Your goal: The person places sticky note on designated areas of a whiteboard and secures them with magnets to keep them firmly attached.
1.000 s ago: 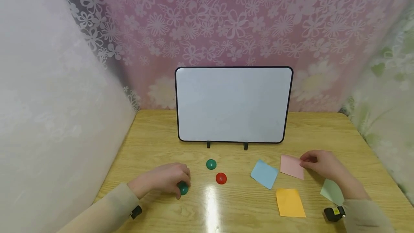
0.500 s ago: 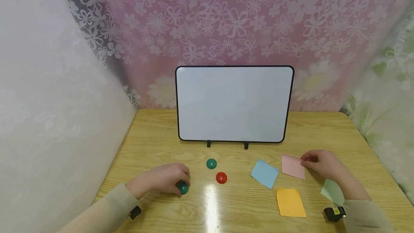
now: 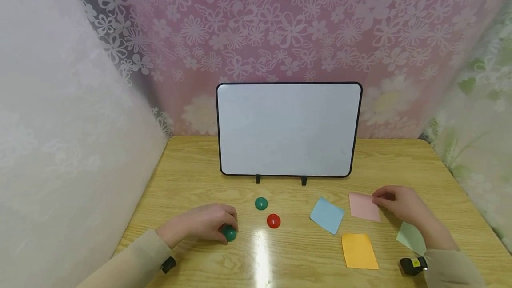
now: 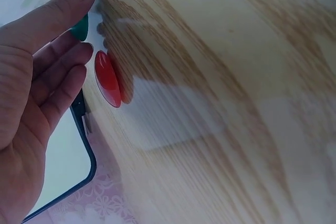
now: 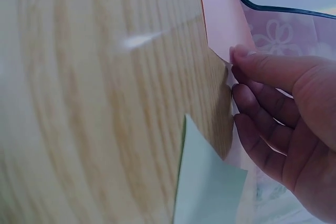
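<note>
We note our left hand gripping a half-hidden green magnet; our right hand pinching the pink note at its edge. Wooden table, whiteboard, floral curtain.

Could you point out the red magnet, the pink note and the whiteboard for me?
red magnet (image 3: 274, 221), head view, on the middle of its dome
pink note (image 3: 363, 206), head view, on its bare middle
whiteboard (image 3: 288, 128), head view, on its white face

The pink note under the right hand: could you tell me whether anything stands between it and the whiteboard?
Nothing visible does. Only bare table lies between the pink note, pinched by the right hand, and the whiteboard.
</note>
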Available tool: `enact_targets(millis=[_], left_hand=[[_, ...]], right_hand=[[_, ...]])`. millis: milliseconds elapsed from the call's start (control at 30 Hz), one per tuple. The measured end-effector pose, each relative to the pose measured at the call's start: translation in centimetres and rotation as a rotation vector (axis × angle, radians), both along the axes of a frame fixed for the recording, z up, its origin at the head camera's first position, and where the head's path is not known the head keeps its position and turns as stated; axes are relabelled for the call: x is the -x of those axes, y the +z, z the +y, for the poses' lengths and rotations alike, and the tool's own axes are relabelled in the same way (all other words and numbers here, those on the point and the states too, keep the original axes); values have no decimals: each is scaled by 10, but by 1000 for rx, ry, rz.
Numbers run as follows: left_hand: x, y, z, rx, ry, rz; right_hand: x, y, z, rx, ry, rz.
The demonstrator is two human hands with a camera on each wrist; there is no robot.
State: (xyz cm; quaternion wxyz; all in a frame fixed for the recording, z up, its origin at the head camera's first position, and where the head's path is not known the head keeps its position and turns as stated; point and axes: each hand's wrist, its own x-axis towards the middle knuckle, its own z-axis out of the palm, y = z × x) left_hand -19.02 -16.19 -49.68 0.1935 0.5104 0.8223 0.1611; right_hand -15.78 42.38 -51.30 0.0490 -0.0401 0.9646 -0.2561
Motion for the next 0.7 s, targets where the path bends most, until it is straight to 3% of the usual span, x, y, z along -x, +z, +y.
enact_targets(millis=[200, 433, 700], left_hand=[[0, -1, 1, -17, 17, -17], [4, -3, 1, -41, 24, 13], [5, -5, 0, -113, 54, 10]], right_hand=[[-2, -2, 3, 22, -17, 10], [-6, 4, 1, 72, -62, 9], [-8, 4, -3, 158, -110, 17]])
